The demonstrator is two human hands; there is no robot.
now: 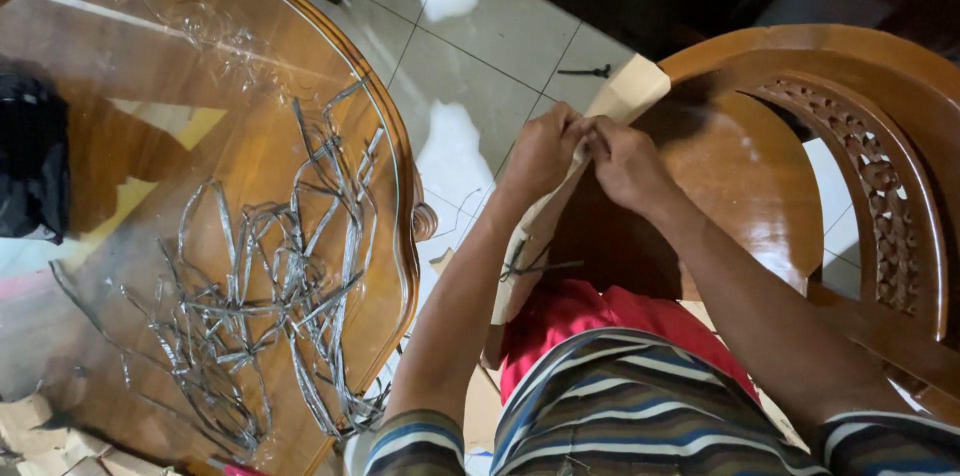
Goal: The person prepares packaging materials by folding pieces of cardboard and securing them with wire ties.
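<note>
Cardboard, a pale tan strip, is held over the seat of a carved wooden chair, its long axis running from the lap up and away toward the tiled floor, with the free squared end pointing up and to the right past the knuckles. It is pinched at one edge by both hands: the left hand and the right hand are pressed knuckle to knuckle, fingers curled and closed on the sheet, though the fingertips themselves are hidden. A thin dark strap is seen lying across the lower part of the strip. From this grip, an uneven pull could be judged likely to tear the sheet off-line or crease it, since both pinches sit close together and the far end is unsupported. A slip could also be expected to drop it to the floor. On the round glass-topped table to the left, a tangle of silvery strips is spread, well apart from the hands.
</note>
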